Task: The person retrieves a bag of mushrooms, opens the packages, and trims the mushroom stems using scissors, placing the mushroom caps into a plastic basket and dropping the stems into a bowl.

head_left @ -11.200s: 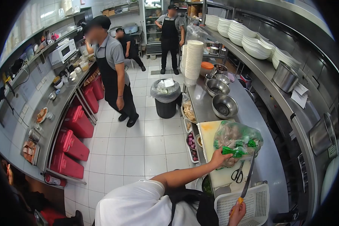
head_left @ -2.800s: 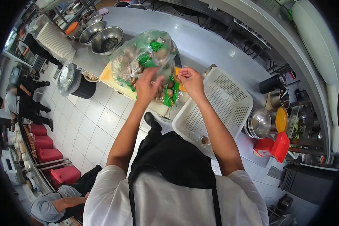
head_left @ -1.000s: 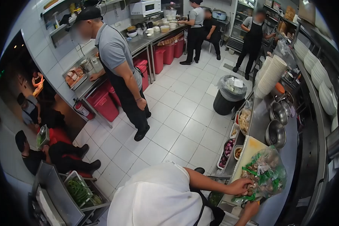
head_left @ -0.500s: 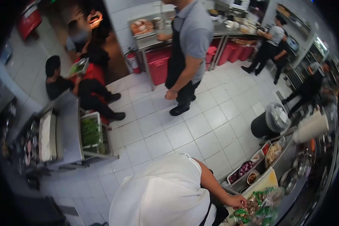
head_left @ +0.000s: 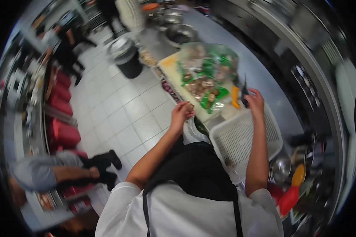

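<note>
My left hand (head_left: 181, 116) is closed, its fingertips pinching a small brownish mushroom (head_left: 190, 107) above the near side of the cutting board (head_left: 170, 63). At the far end of a white perforated basket (head_left: 235, 132), my right hand (head_left: 255, 102) has its fingers around a dark, narrow, pointed tool (head_left: 245, 93); blur hides whether it is a knife or scissors. A yellow handle (head_left: 235, 97) lies just left of it. Between my hands, brown mushrooms (head_left: 201, 87) spill from clear plastic bags (head_left: 221, 59) with green print.
Metal bowls (head_left: 180, 34) and stacked white containers (head_left: 130, 14) stand farther along the counter. A black bin (head_left: 126, 59) is on the tiled floor (head_left: 118, 106). At the left, a person in a grey shirt (head_left: 35, 173) stands by another counter; more people are farther off.
My view has swung from the room to the counter, bringing my right hand and the basket into sight. My left hand has come away from the mushroom bags with a small piece.
</note>
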Motion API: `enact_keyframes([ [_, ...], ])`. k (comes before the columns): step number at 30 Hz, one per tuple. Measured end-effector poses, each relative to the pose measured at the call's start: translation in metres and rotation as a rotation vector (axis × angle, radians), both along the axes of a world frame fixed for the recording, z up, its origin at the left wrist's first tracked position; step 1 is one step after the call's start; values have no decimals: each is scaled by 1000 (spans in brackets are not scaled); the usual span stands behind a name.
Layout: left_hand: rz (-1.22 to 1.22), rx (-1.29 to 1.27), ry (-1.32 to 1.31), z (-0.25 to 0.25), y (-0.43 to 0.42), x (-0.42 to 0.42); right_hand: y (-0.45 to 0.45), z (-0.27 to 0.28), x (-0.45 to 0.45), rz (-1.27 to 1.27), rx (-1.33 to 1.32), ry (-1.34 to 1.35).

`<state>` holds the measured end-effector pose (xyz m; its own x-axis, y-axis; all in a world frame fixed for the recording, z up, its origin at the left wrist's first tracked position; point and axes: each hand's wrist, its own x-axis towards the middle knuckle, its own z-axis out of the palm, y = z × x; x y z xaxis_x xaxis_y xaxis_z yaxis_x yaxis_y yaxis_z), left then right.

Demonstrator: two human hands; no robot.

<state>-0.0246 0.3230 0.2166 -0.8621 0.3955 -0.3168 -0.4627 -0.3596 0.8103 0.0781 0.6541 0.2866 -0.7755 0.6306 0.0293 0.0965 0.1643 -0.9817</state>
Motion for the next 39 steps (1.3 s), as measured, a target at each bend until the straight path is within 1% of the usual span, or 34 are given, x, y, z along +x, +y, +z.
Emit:
enact_keyframes([
  [1, -19, 12, -23, 5, 6, -1, -9, 13, 12, 11, -105, 72],
  [2, -55, -31, -17, 12, 10, 1, -20, 22, 24, 13, -183, 143],
  [4, -107, -44, 48, 12, 25, 0, -40, 30, 48, 44, -338, 284],
  [6, -169, -10, 95, 7, 31, -7, -65, 44, 69, 77, -471, 276],
  [7, -188, 47, 54, 12, 36, -10, -77, 47, 77, 100, -537, 275],
  [9, -219, 159, -31, 29, 45, -12, -100, 41, 89, 159, -621, 257],
  [10, -269, 179, -6, 33, 46, -15, -111, 39, 93, 192, -662, 247],
  [11, -303, 194, -4, 36, 48, -16, -121, 31, 94, 170, -666, 163],
  [13, -372, 223, -1, 42, 52, -21, -142, 23, 90, 196, -496, 6],
  [15, -420, 213, 4, 45, 53, -25, -162, 17, 81, 159, -232, -121],
  [16, -433, 212, 11, 45, 54, -27, -172, 19, 74, 104, -86, -129],
  [19, -484, 230, -6, 44, 57, -36, -186, 43, 62, 52, 278, -388],
  [21, -528, 219, -18, 37, 59, -44, -192, 50, 50, -8, 379, -401],
  [22, -552, 250, -58, 36, 61, -50, -194, 49, 44, -32, 441, -399],
  [26, -632, 236, -63, 34, 66, -67, -198, 41, 26, -99, 647, -462],
  [29, -669, 183, -3, 24, 69, -79, -200, 33, 16, -104, 694, -483],
  [32, -713, 116, 24, 16, 72, -88, -206, 32, 3, -65, 632, -567],
  [35, -731, 87, 39, 12, 76, -99, -212, 23, -9, -105, 597, -573],
  [39, -762, -22, 78, 3, 82, -114, -214, 14, -26, -121, 431, -537],
])
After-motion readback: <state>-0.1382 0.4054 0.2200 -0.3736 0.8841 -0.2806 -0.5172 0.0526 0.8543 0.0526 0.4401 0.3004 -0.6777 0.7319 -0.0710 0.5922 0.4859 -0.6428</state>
